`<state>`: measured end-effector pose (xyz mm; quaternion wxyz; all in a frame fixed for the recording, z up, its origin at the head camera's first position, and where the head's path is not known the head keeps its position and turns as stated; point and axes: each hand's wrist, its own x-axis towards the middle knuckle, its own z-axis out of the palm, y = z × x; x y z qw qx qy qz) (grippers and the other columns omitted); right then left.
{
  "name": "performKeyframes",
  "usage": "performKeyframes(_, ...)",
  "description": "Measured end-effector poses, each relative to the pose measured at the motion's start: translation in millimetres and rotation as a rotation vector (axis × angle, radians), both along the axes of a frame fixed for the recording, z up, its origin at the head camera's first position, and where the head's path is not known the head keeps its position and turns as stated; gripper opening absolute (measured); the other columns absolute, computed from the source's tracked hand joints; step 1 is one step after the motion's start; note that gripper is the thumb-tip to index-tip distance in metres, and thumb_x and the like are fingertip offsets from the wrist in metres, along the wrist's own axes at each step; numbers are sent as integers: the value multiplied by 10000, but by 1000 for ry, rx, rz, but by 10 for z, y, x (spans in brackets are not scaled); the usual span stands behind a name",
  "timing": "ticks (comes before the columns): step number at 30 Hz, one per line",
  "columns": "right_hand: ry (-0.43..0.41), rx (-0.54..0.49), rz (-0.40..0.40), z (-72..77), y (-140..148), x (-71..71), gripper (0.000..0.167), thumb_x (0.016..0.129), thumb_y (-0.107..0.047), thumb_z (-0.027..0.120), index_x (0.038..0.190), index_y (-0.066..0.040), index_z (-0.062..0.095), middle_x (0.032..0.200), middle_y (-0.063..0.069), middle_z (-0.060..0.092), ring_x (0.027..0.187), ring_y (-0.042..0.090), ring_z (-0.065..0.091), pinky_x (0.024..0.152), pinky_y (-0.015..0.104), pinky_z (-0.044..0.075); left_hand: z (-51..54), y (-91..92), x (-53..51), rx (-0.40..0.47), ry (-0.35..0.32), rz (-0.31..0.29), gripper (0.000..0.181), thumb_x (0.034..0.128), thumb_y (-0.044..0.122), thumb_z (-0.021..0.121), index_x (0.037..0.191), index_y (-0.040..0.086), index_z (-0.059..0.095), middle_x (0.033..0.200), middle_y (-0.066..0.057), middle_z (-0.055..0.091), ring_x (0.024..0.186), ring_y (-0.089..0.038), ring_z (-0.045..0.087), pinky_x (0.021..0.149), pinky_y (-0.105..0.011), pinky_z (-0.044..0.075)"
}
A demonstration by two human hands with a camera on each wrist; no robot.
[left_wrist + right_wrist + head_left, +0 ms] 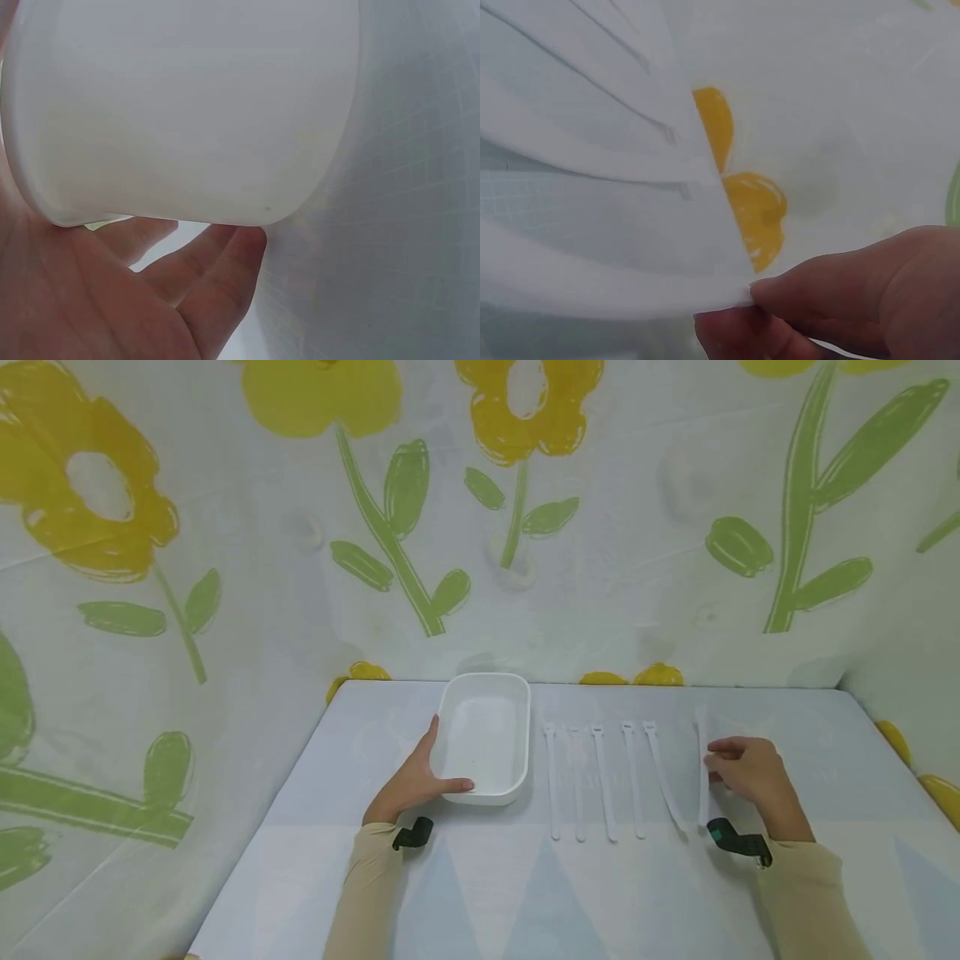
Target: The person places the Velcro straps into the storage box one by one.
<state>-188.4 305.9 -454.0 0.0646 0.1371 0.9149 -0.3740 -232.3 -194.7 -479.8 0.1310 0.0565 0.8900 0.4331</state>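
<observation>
My left hand (408, 785) holds a white rectangular plastic container (480, 796) at its near left corner, the thumb on the near rim and the fingers along the left wall. In the left wrist view, fingertips (251, 244) touch the container's wall (202, 135). My right hand (750, 772) pinches a white cable strap (703, 777), thumb against fingers. The right wrist view shows this pinched strap (607, 292) bending off to the left. Several similar white straps (602, 785) with slotted heads lie in a row between the container and my right hand.
The white table (495, 885) has pale blue triangles and squares up against a flowered curtain (615, 593) at the back. The container stands near the table's far edge. Dark wrist cameras (738, 843) sit on both sleeves.
</observation>
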Motion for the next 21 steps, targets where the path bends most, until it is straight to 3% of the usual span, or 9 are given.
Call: performKeyframes(21,41,-135,-101,40,-22,9,451,1049,-208,559,1390,88,555,1290,333,648,832,142,721,670,181,572,-37,-28,-7,1,22,-21,1393,709,530,922,1666,306,-65,1767,-26,25,1631,-303,100,1290,-598,170)
